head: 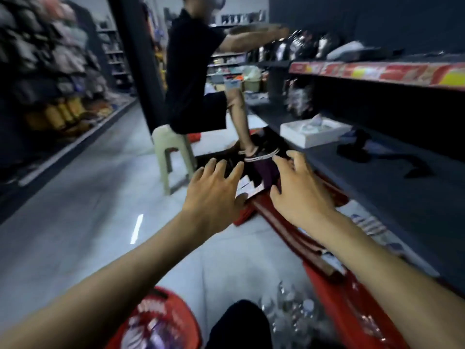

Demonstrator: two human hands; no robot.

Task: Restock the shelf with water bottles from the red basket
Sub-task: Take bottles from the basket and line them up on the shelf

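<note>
Motion blur was heavy and fine detail was not legible.

Left of the red basket (327, 288) stood a second red basket (161, 306) holding packaged goods, not bottles. The left hand (214, 195) was stretched forward well beyond the red basket, fingers spread, its grip wide and holding nothing. Far beyond the red basket, another person (191, 79) sat on a pale plastic stool (171, 152), reaching toward an upper shelf. The right hand (299, 192) was level with the left, also past the red basket, fingers splayed, its grip wide and empty. The water bottles (289, 308) lay jumbled inside the red basket at the bottom of the view; they were clear, and no count could be made. Right of the red basket ran the dark lower shelf (377, 177), with a white box (314, 132) on it further along.

Assessment: the step in hand was judged to be fetching a bottle, and neither hand held one. Both hands were well apart from the stock.

Recommendation:
- Bring one hand back and down into the red basket.
- Close it round a bottle's body rather than its cap, since clear plastic is likely to slip or flex.
- Lift the bottle clear of the rim before swinging right.
- Set it upright on the shelf right of the red basket, pushed toward the back.
- Steady the red basket with the free hand so the jumbled bottles do not roll.
</note>
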